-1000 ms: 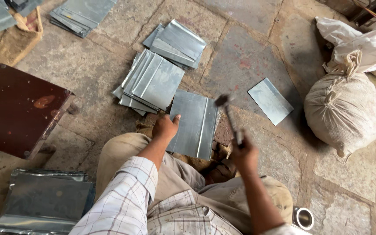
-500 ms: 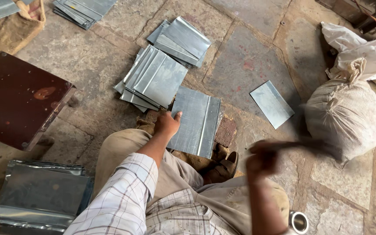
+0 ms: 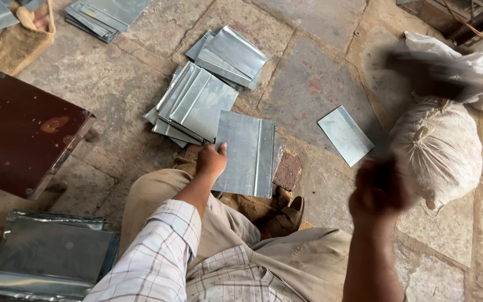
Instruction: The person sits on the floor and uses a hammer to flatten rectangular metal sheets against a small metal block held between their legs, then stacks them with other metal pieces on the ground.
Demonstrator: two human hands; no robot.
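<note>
Sheet-metal panel (image 3: 246, 154) lies on the stone floor (image 3: 320, 84), pinned by your left hand (image 3: 211, 160) pressing flat, while your right hand (image 3: 379, 190) grips a blurred, raised hammer (image 3: 429, 75), so judge the downstroke onto its fold.

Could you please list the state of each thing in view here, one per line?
Metal sheet: flat on the stone floor, pinned by the left hand at its edge.
Hammer: raised, motion-blurred.
Right hand: lifted, blurred; its grip on the handle unclear.
Sheet pile: fanned, loosely stacked.
Single sheet: lying flat, apart.
Sack: full, tied shut.
Brown stool: upright, bare top.
</note>
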